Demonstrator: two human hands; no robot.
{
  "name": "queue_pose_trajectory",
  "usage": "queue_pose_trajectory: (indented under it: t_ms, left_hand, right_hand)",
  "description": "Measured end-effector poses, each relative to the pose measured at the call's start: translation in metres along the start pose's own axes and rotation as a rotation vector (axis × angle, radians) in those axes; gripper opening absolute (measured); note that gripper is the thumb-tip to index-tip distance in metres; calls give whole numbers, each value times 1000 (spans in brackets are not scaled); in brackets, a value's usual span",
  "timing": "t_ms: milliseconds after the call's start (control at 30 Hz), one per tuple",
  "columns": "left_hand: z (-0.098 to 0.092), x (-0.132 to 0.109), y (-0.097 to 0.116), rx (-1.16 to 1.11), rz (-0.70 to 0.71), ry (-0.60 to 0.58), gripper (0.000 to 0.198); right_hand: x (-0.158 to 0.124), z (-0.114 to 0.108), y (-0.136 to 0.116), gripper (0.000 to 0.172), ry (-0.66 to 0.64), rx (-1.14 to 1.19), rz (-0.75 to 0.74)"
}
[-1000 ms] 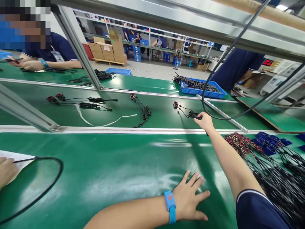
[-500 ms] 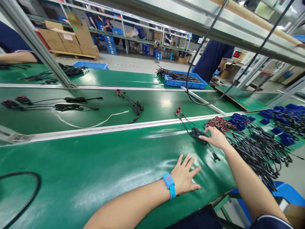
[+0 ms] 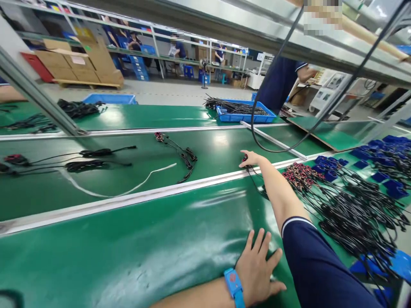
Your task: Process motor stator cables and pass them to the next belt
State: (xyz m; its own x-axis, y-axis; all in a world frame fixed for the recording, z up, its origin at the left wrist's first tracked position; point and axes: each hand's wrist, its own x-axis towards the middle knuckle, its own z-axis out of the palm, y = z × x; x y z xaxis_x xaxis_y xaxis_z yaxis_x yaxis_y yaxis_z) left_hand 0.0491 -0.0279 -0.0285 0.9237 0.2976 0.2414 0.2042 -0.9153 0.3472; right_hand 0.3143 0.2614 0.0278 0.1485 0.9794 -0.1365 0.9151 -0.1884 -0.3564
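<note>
My left hand [image 3: 257, 265] lies flat on the green work surface [image 3: 180, 239], fingers spread, holding nothing; a blue strap is on its wrist. My right hand [image 3: 253, 158] reaches over the white rail to the red ends of a black cable [image 3: 251, 171]. Its thumb and forefinger are curled around those ends, which show between them. My right forearm hides most of the cable's coiled part. To the right of that arm lies a heap of black cables [image 3: 346, 209] with a pile of red ends [image 3: 302, 175].
On the sunken strip beyond the white rail [image 3: 205, 182] are another red-ended cable [image 3: 188, 156], two coiled cables [image 3: 86, 164] and a white strip [image 3: 135, 188]. A blue tray [image 3: 247, 117] of black wires sits farther back. A black cable loop [image 3: 253, 124] hangs in front. Other people work beyond.
My right hand has moved forward from the cable's coil to its red ends, with the arm stretched farther out. My left hand remains spread on the surface. The view has shifted slightly.
</note>
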Motion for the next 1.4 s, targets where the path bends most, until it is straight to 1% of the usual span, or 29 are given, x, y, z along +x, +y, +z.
queue_pose_trajectory:
  t_ms: [100, 133, 167, 233, 333, 433, 533, 567, 600, 633, 700, 733, 767, 833, 900, 933, 1000, 1067, 1133, 1267, 1300, 1333, 1400]
  left_hand:
    - [-1, 0, 0, 10, 3, 18, 75]
    - [-1, 0, 0, 14, 2, 20, 75]
    - [-1, 0, 1, 17, -2, 20, 74]
    - [-1, 0, 1, 21, -12, 18, 73]
    - [-2, 1, 2, 17, -24, 5, 73]
    - [-3, 3, 3, 12, -23, -17, 75]
    - [-4, 4, 5, 19, -35, -23, 75]
    - [-5, 4, 5, 25, -40, -23, 75]
    - [-6, 2, 6, 34, -41, -22, 75]
    - [-9, -1, 6, 48, -38, -18, 74]
    - [-15, -11, 5, 86, 6, -13, 72]
    - [-18, -17, 5, 107, 41, -11, 70]
    - [-22, -23, 4, 126, 74, -8, 68]
    - [-28, -36, 1, 150, 121, -7, 63]
    - [-31, -45, 0, 161, 129, -9, 61]
    - [-32, -47, 0, 164, 128, -11, 61]
    - [-33, -48, 0, 168, 128, -18, 62]
    - [-32, -47, 0, 167, 127, -21, 62]
    - [-30, -47, -2, 160, 132, -13, 61]
    - [-24, -48, -7, 160, 135, 28, 61]
    - [-21, -49, -8, 164, 133, 41, 61]
    - [-19, -50, -9, 169, 131, 53, 61]
    - [-15, -50, -11, 173, 132, 76, 60]
  right_hand:
    - [3, 2, -13, 56, -51, 11, -66]
    - [-1, 4, -19, 46, -50, 23, -105]
    - [-6, 7, -27, 41, -42, 39, -153]
    - [-24, 15, -46, 38, -30, 78, -272]
    - [-63, 34, -79, 41, -68, 136, -477]
    - [-108, 59, -109, 44, -185, 179, -661]
    - [-149, 79, -129, 46, -298, 173, -820]
    - [-160, 82, -132, 47, -312, 141, -850]
    - [-170, 82, -132, 52, -314, 100, -862]
    - [-179, 81, -130, 62, -306, 61, -859]
    - [-189, 73, -119, 84, -276, 31, -831]
    - [-191, 67, -110, 90, -257, 49, -810]
    - [-190, 61, -100, 88, -234, 84, -787]
    - [-182, 51, -78, 68, -164, 170, -725]
    - [-166, 46, -62, 49, -67, 239, -631]
    - [-156, 45, -58, 44, -19, 260, -583]
    - [-130, 47, -59, 42, 68, 274, -509]
    - [-99, 53, -71, 42, 135, 250, -480]
    - [-65, 62, -90, 44, 184, 209, -426]
    - [-2, 85, -125, 59, 205, 171, -289]
    - [10, 90, -130, 59, 203, 170, -274]
    - [20, 94, -135, 57, 204, 166, -264]
    - [36, 101, -139, 41, 218, 152, -227]
